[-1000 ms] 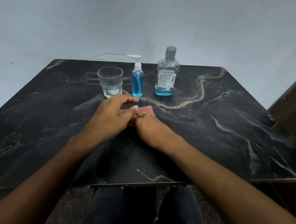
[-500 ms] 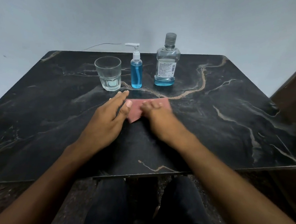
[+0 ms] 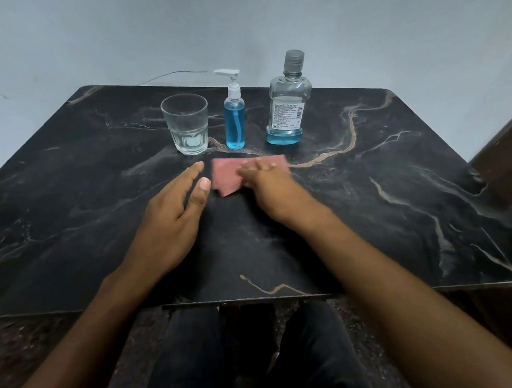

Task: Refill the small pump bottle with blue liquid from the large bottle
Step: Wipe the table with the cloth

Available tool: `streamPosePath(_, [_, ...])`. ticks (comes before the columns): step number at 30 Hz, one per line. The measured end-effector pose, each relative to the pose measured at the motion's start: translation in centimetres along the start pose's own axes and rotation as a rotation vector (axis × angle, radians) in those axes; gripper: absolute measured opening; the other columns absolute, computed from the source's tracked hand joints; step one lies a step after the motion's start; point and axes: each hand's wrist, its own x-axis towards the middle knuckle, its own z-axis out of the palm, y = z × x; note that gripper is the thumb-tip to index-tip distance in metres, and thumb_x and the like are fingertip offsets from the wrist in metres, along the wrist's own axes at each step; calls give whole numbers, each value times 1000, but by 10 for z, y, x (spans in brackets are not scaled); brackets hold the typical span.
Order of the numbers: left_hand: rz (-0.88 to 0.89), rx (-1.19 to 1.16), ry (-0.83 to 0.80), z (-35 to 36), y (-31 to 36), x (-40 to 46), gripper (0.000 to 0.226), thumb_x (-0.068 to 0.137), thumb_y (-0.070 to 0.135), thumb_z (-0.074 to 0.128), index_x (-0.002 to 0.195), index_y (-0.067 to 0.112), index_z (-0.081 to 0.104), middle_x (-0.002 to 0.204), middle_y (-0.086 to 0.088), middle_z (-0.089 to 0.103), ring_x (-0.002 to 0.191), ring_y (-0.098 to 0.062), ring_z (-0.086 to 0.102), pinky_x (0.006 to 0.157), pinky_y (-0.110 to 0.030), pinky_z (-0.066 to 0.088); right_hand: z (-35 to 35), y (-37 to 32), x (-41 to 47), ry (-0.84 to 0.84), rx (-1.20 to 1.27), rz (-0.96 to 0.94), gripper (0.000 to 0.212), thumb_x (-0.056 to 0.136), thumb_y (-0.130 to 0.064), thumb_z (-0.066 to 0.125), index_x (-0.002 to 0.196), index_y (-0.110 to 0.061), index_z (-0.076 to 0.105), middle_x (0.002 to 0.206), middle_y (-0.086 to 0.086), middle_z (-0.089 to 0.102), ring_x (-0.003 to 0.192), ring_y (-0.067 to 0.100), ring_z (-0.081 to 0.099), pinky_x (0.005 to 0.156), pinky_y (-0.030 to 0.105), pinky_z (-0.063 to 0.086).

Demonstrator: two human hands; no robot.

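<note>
Right hand (image 3: 264,188) presses flat on pink cloth (image 3: 229,177); left hand (image 3: 173,216) open beside it.

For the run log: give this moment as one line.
left hand open, flat on table | right hand pressing cloth | pump bottle, big bottle capped, untouched

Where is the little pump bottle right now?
The small pump bottle stands upright toward the back of the table, between the glass and the large bottle.

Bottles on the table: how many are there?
2. The small pump bottle stands right of the glass; the large bottle, capped, stands farther right. None appear hidden.
</note>
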Motion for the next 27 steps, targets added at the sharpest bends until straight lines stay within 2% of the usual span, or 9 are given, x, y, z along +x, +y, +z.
streamPosePath(5, [10,43,-13,2,-5,11,67,98,55,36,153,19,49,157,4,49,137,7,38,102,6,22,29,-47,-47,-33,-95,-263,53,101,-5,38,153,-16,39,163,6,31,152,28,23,126,42,13])
streamPosePath(8, [-18,87,-49,4,-8,8,72,96,60,35,156,22,43,161,6,44,145,-1,36,113,-11,22,10,-2,-78,-24,-72,-124,56,102,-3,38,155,-19,35,167,3,22,155,21,13,126,35,2])
streamPosePath(10, [-32,99,-55,4,-9,3,70,99,61,36,158,25,40,162,7,42,148,-4,35,117,-22,25,-9,36,-79,25,-53,53,56,103,-2,37,156,-20,33,167,6,22,155,23,15,127,35,5])
streamPosePath(14, [-31,33,5,6,-6,-10,66,100,58,38,157,25,42,160,9,43,146,1,34,115,-18,26,-21,34,-44,83,-10,164,43,105,-9,40,147,-15,47,158,13,38,145,30,34,120,36,20])
streamPosePath(17, [-4,4,69,9,-2,-14,63,102,51,38,156,19,44,161,7,42,148,0,33,118,-13,25,15,-29,-38,68,111,-48,40,103,-9,44,142,-13,53,150,14,47,139,28,41,117,30,23])
streamPosePath(19, [24,31,95,9,0,-13,62,103,48,37,155,15,44,160,6,40,151,-3,30,118,-8,20,39,-69,-55,18,127,-253,48,95,0,47,142,-6,53,148,16,50,139,31,42,121,39,26])
streamPosePath(21, [35,54,92,8,0,-12,63,103,49,37,155,15,45,161,6,40,152,-2,27,120,-12,19,45,-72,-71,-6,32,-363,58,90,3,50,146,-11,49,156,11,42,146,29,34,124,42,17])
streamPosePath(24, [41,51,70,8,-1,-14,62,103,51,38,155,19,44,159,12,39,152,0,27,122,-23,22,24,-19,-85,-104,5,-240,63,92,-1,57,150,-21,44,163,0,31,153,18,20,121,25,0])
streamPosePath(27, [22,62,58,11,0,-15,61,103,52,38,156,22,44,159,12,39,151,-1,28,121,-24,23,-4,34,-88,64,11,43,55,99,-1,48,150,-23,46,161,-2,36,152,19,24,123,26,8])
